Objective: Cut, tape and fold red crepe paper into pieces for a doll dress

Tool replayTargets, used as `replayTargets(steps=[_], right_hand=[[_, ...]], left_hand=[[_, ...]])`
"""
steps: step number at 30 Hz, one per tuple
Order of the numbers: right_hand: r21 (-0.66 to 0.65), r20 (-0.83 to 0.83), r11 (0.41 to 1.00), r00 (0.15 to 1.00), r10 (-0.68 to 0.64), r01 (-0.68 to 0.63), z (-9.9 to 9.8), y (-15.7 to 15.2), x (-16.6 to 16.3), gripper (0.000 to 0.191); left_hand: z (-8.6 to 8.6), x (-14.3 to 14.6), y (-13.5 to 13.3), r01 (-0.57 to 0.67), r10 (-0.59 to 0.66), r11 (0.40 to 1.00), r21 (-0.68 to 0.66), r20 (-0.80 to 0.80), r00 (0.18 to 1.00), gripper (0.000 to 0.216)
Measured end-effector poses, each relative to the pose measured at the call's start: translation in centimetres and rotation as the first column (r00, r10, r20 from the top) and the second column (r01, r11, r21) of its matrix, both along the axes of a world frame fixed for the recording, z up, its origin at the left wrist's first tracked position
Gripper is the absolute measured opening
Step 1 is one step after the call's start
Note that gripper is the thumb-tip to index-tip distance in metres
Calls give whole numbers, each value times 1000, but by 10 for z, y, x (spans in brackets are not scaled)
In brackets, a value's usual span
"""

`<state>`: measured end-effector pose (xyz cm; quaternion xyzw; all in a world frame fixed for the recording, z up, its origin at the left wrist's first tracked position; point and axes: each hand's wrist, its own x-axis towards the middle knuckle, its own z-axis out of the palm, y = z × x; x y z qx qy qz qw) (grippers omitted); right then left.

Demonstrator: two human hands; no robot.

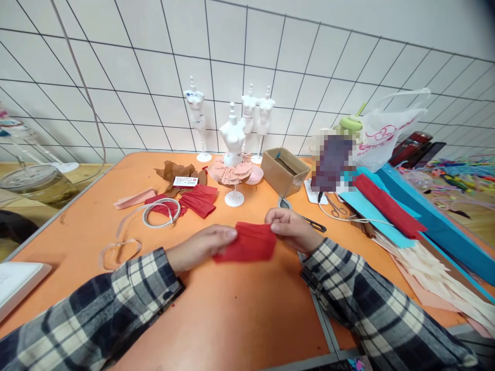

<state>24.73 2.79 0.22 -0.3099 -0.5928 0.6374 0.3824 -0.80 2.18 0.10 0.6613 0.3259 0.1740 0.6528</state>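
A piece of red crepe paper point(253, 243) is held above the orange table, stretched between both hands. My left hand point(204, 243) pinches its left end with the thumb on top. At the upper right corner, my right hand point(292, 228) grips it between thumb and fingers. Just beyond stands a small white dress-form mannequin point(232, 135) wearing a ruffled pink paper skirt point(228, 172). Gathered red paper pieces point(199, 200) lie left of it, with a roll of clear tape point(161, 212) beside them. Near my right hand lies a black-handled cutter point(315, 223).
Several bare mannequins point(195, 111) stand against the tiled wall. A cardboard box point(285, 172) sits right of centre. Scissors point(335, 208), a white cable and stacked coloured paper point(390, 206) occupy the right side. A white device point(23, 283) is at the left edge.
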Motion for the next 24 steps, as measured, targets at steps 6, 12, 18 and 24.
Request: replayTargets(steps=[6, 12, 18, 24], right_hand=[[-429, 34, 903, 998, 47, -28, -12, 5, -4, 39], [1, 430, 986, 890, -152, 168, -24, 4, -25, 12], [360, 601, 930, 742, -297, 80, -28, 4, -27, 10], [483, 638, 876, 694, -333, -23, -31, 3, -26, 14]], left_hand=[[-6, -5, 16, -141, 231, 901, -409, 180, 956, 54], [-4, 3, 27, -253, 349, 811, 528, -90, 933, 45], [-9, 6, 22, 52, 356, 659, 750, -373, 857, 15], [-16, 5, 25, 98, 339, 650, 754, -402, 851, 16]])
